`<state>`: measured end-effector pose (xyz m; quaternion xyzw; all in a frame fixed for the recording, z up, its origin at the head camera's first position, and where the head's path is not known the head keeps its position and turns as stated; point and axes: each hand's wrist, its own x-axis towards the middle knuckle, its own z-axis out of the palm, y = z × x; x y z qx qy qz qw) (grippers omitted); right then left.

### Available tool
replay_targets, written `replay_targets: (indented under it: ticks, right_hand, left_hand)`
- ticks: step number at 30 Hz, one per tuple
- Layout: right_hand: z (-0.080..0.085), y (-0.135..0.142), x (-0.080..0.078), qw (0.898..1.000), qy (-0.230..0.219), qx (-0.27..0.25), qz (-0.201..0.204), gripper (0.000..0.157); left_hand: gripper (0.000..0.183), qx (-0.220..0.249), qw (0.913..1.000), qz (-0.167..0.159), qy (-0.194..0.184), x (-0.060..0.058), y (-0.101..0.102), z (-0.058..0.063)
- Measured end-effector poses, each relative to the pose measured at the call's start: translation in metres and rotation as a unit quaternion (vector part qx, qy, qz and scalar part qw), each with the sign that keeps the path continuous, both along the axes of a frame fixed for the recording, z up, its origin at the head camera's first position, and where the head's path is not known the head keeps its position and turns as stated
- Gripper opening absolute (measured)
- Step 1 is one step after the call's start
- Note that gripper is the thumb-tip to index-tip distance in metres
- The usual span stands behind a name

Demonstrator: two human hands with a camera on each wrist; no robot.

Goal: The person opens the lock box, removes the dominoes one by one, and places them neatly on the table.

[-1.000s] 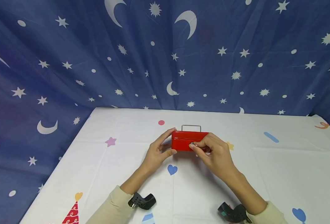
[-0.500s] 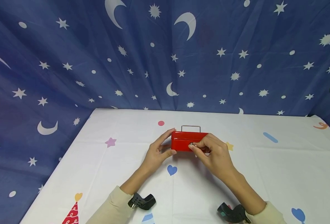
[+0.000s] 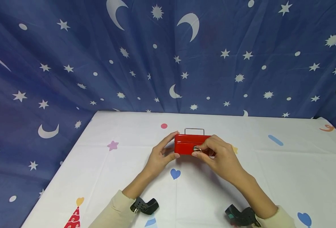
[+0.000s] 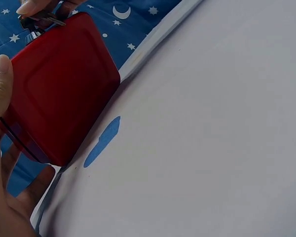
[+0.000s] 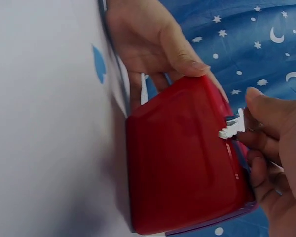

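Gripping the red lidded box (image 3: 184,146) with our left hand (image 3: 158,158) at eight o'clock | our right hand (image 3: 222,158), at four, pinches a small metal piece (image 3: 196,148) at its front | box toward five o'clock from head-view centre, wire handle (image 3: 194,128) at twelve.

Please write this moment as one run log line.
left hand: grips red box at one end; right hand: holds metal piece at box front; lid: closed; wire handle: upright
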<state>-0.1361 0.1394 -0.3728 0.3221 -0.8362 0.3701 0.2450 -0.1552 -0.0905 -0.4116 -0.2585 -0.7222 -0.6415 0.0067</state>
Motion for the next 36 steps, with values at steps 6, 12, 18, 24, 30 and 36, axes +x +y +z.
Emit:
replay_targets:
  ticks: [6, 12, 18, 24, 30, 36]
  right_hand:
    - [0.005, 0.004, 0.001, 0.999, -0.037, 0.021, 0.004, 0.025]
    - [0.008, 0.006, 0.002, 0.998, -0.054, 0.025, 0.006, 0.022]
    - [0.011, 0.009, 0.001, 0.998, -0.054, 0.032, -0.008, 0.019]
    - [0.016, 0.02, -0.002, 0.998, -0.034, 0.039, -0.036, 0.018]
    - [0.017, 0.037, -0.007, 0.993, -0.06, 0.061, -0.083, 0.03]
    - [0.01, 0.049, -0.009, 0.975, -0.186, 0.085, -0.084, 0.051]
  left_hand:
    - [0.072, -0.002, 1.0, 0.001, -0.003, 0.0, 0.0, 0.0]
    - [0.072, -0.001, 1.0, 0.001, -0.002, 0.0, 0.0, 0.001]
    - [0.072, 0.004, 1.0, -0.002, 0.003, 0.0, 0.0, 0.001]
    - [0.072, 0.008, 1.0, -0.001, 0.0, -0.001, 0.0, 0.0]
    - [0.072, 0.015, 0.9999, -0.003, 0.002, -0.001, 0.0, -0.001]
    - [0.072, 0.011, 0.9999, -0.003, 0.005, -0.001, 0.0, -0.001]
